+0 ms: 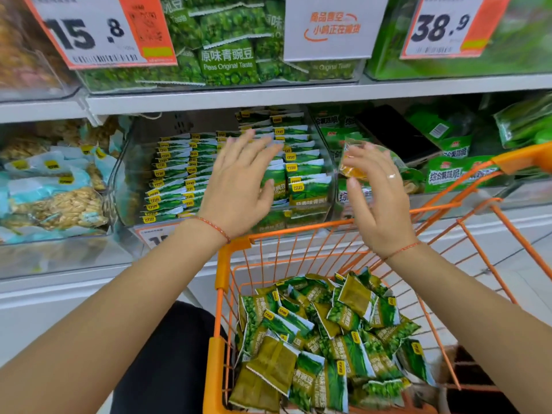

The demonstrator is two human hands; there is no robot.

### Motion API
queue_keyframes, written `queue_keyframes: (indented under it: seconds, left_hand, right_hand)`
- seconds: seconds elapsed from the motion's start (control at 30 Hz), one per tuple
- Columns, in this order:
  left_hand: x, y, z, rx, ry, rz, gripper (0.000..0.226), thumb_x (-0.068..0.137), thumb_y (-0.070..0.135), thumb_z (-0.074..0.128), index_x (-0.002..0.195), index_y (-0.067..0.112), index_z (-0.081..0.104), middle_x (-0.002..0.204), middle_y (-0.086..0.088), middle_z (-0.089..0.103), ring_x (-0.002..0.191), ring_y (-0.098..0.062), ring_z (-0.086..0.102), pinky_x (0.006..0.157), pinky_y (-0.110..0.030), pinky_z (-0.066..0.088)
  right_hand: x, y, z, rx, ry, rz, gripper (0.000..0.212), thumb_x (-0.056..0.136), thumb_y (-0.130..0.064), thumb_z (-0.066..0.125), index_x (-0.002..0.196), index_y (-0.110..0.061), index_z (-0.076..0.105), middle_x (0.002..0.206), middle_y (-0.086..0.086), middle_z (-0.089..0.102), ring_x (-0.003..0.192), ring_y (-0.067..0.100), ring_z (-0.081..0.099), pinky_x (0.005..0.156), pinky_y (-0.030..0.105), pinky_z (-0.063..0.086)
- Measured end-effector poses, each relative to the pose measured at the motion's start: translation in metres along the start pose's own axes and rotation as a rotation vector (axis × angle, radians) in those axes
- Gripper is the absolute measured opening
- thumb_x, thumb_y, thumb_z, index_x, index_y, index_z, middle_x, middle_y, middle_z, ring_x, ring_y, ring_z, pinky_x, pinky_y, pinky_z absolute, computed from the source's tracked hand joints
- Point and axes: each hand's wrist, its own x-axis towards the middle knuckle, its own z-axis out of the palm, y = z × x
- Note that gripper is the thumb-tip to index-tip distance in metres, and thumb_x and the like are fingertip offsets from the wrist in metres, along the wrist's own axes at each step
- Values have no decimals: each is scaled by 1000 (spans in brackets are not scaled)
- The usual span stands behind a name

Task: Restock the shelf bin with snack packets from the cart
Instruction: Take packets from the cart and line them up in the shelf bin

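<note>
Both hands are raised before the shelf bin (324, 162): the left hand (239, 186) open-fingered and empty, the right hand (378, 192) pinching a small orange-tinted packet (358, 162), while green snack packets (328, 339) lie directly below in the cart (222, 264), nearer the right.

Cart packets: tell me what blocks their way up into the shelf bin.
Nothing visible blocks it. The packets lie loose in the orange cart below the shelf bin, whose top is open. Both hands hover before it: left hand open, right hand holding a small clear packet.
</note>
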Motion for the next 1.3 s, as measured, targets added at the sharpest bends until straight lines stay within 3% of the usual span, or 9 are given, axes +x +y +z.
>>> queue_keyframes:
  seconds: [0.1, 0.23, 0.33, 0.43, 0.63, 0.93, 1.03, 1.13, 1.3]
  left_hand:
    - [-20, 33, -1, -152, 59, 188, 33, 87, 19, 47, 114, 14, 64, 102, -4, 68, 97, -27, 62, 81, -39, 52]
    - [-35, 81, 29, -29, -697, 84, 26, 94, 23, 41, 103, 17, 64, 93, -5, 66, 83, -26, 62, 64, -30, 45]
    - [-46, 97, 82, 26, -1174, -54, 27, 94, 17, 44, 70, 8, 54, 67, -6, 47, 58, -21, 44, 56, -29, 38]
    - [-57, 112, 116, -37, -1161, -176, 20, 94, 18, 47, 81, 8, 58, 79, -10, 55, 70, -25, 53, 64, -32, 42]
    - [-72, 124, 142, -166, -1015, -369, 44, 91, 46, 54, 110, 7, 54, 103, -11, 62, 97, -28, 60, 70, -33, 43]
    - [-55, 104, 121, -547, -1034, -651, 44, 80, 19, 70, 57, 15, 32, 59, -1, 28, 52, -14, 32, 50, -27, 34]
    - [-45, 91, 99, -836, -966, -870, 15, 84, 5, 66, 83, 9, 51, 87, -5, 44, 75, -15, 52, 70, -30, 58]
    - [-44, 79, 80, -1074, -898, -964, 62, 86, -1, 61, 142, 11, 36, 144, -5, 32, 120, -23, 46, 70, -30, 59]
    - [-53, 70, 56, -1313, -775, -1056, 71, 78, 12, 74, 139, 5, 40, 149, -5, 33, 132, -22, 39, 77, -35, 58]
  right_hand:
    - [-27, -3, -19, -10, -28, -127, 29, 96, -18, 41, 105, -2, 64, 104, 11, 65, 99, 17, 57, 88, 26, 45]
    - [-61, 8, -21, -244, -314, -173, 37, 97, -29, 36, 82, -11, 64, 51, -1, 53, 42, 18, 49, 41, 25, 39]
    - [-79, 30, -11, -604, -943, 115, 33, 99, -37, 32, 96, -17, 58, 74, 3, 63, 68, 24, 62, 58, 32, 49]
    - [-97, 54, -3, -630, -1304, 476, 32, 97, -37, 44, 115, -13, 56, 108, 10, 62, 101, 27, 59, 72, 29, 44]
    - [-115, 77, 8, -215, -1191, 894, 56, 89, -27, 61, 140, -15, 39, 128, 11, 54, 100, 22, 59, 84, 34, 49]
    - [-90, 55, -13, 38, -1132, 903, 44, 78, -17, 78, 114, -11, 52, 95, 7, 56, 92, 23, 56, 80, 34, 46]
    - [-67, 43, -23, -22, -1142, 739, 23, 77, -15, 78, 81, -23, 57, 75, -5, 55, 69, 11, 53, 62, 25, 41]
    - [-48, 27, -42, -79, -1045, 647, 25, 77, -8, 76, 84, -24, 58, 78, -10, 55, 77, 15, 56, 67, 26, 45]
    - [-46, -3, -65, 147, -576, 493, 31, 78, 0, 72, 81, -29, 62, 105, -9, 61, 103, 9, 56, 83, 28, 49]
